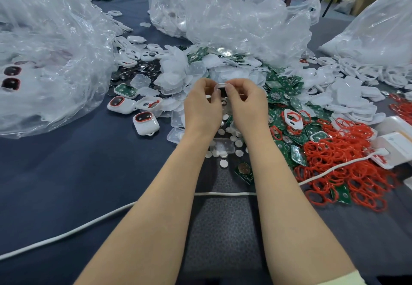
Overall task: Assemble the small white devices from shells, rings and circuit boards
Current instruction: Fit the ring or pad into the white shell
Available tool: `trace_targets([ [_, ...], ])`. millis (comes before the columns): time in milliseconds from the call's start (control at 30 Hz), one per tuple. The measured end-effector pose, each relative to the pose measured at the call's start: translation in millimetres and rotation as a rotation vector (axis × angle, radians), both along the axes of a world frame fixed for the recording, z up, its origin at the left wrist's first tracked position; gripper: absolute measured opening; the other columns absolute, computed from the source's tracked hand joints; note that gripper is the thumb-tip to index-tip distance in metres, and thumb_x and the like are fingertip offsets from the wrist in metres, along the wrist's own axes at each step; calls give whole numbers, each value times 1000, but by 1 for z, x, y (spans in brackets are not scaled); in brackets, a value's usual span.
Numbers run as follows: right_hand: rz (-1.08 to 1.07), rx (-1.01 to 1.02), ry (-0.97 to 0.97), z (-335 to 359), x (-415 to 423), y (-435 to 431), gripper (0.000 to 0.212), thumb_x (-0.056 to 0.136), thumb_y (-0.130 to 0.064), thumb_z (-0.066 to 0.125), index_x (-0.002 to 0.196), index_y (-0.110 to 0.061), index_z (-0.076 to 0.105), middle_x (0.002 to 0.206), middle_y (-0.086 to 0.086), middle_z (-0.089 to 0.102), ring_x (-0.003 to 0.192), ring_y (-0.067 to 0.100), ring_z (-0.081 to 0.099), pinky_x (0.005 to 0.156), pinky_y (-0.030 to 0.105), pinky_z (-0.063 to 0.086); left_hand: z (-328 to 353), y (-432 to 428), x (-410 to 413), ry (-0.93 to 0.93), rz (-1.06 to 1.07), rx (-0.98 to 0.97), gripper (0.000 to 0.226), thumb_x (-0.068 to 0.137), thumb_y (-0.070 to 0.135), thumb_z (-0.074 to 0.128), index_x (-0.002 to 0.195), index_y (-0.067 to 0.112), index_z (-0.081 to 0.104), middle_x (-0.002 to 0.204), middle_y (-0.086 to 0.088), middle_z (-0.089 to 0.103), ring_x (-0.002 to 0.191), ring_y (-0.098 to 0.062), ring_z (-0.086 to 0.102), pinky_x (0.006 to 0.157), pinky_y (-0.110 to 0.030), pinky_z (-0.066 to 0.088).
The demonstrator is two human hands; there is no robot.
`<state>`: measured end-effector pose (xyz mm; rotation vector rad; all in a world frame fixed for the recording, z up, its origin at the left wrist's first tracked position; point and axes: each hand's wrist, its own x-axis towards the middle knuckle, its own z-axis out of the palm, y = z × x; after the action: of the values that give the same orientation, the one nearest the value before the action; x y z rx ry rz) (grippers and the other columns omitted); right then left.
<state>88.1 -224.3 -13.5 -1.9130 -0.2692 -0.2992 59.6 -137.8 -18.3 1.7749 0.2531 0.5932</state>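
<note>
My left hand (204, 104) and my right hand (246, 104) are raised together above the table, both pinching one small white device shell (221, 88) with a dark inside. My fingers hide most of it. Two assembled white devices (146, 123) with red-ringed dark windows lie to the left. Red rings (347, 164) form a heap at the right. Green circuit boards (283, 88) are scattered behind and to the right of my hands. Loose white shells (347, 99) are piled at the right, and clear covers (178, 72) at the centre.
Big clear plastic bags (234, 17) of parts stand at the left, back and right. A white cable (93, 222) crosses the dark blue tablecloth (66, 173) near the front edge. Small white discs (223, 150) lie below my hands. A white box (396, 142) sits at the right edge.
</note>
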Motion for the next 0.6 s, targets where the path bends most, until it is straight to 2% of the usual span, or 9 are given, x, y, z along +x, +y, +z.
trace_targets([
  [67,64,38,65,1,0,-1,6,93,-18,58,96,-21,63,81,-11,62,81,10,59,76,26,50,-1,1,1,5,22,-22,6,96,12,53,97,18,54,88,11,57,88,-7,56,71,-9,43],
  [167,88,56,117,1,1,-3,11,93,-13,58,98,-22,63,82,-2,64,82,17,61,79,34,52,-1,3,1,13,16,-46,4,96,14,54,98,18,54,86,15,55,84,-2,53,70,-5,41],
  [200,76,59,119,1,1,-3,13,93,-12,57,98,-21,64,84,1,64,81,18,61,80,37,52,-1,2,1,16,4,-56,5,96,14,55,99,18,54,86,15,55,83,0,53,71,-7,43],
  [300,49,93,121,1,1,-2,13,92,-9,57,93,-21,64,79,2,63,76,17,59,79,40,52,1,1,0,20,-31,-93,9,94,11,57,97,19,55,86,16,56,80,4,55,79,-24,51],
  [400,41,97,125,1,1,0,19,91,-10,58,83,-27,61,77,4,63,77,23,60,78,43,53,3,2,-2,28,-34,-104,15,92,9,59,90,23,53,84,14,57,81,-4,59,81,-33,54],
  [467,53,114,138,1,0,1,20,90,-8,58,81,-26,60,80,6,62,78,24,60,73,40,54,4,4,-3,33,-23,-117,21,90,10,60,83,27,51,82,14,57,81,-8,59,80,-36,54],
  [533,59,131,154,1,-1,3,20,90,-7,58,81,-25,60,81,4,61,78,19,59,62,29,51,4,4,-4,33,-18,-125,24,89,9,59,80,29,50,81,13,57,80,-10,58,80,-37,54],
  [600,55,160,170,2,-2,3,21,89,-6,58,79,-24,60,80,4,60,75,19,59,60,26,49,5,3,-5,37,-25,-134,23,88,9,59,79,29,50,83,10,58,84,-14,60,81,-38,54],
])
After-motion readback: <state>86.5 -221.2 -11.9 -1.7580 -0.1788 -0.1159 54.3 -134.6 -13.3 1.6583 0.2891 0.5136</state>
